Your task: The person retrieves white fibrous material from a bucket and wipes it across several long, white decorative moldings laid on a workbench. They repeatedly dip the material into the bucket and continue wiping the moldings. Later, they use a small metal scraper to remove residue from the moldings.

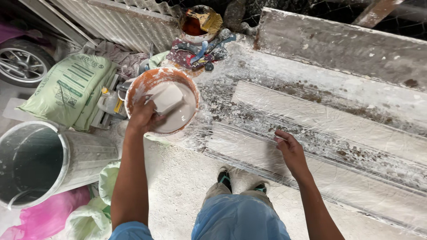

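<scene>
My left hand [143, 116] reaches into an orange bowl [135, 86] of white plaster and grips a flat white scraper [168, 98] lying in the wet mix. My right hand [290, 149] hovers over a long mould [347, 120] covered in clear plastic film, fingers curled loosely, holding nothing. The mould has raised pale strips with plaster-crusted grooves between them. My feet in dark sandals [224, 178] stand on the dusty floor below.
A green sack [71, 86] lies at the left beside a tipped white bucket [53, 160]. A tin with a brush [200, 22] and paint-stained rags [200, 53] sit behind the bowl. A car wheel [20, 62] and pink plastic bag [49, 215] border the left.
</scene>
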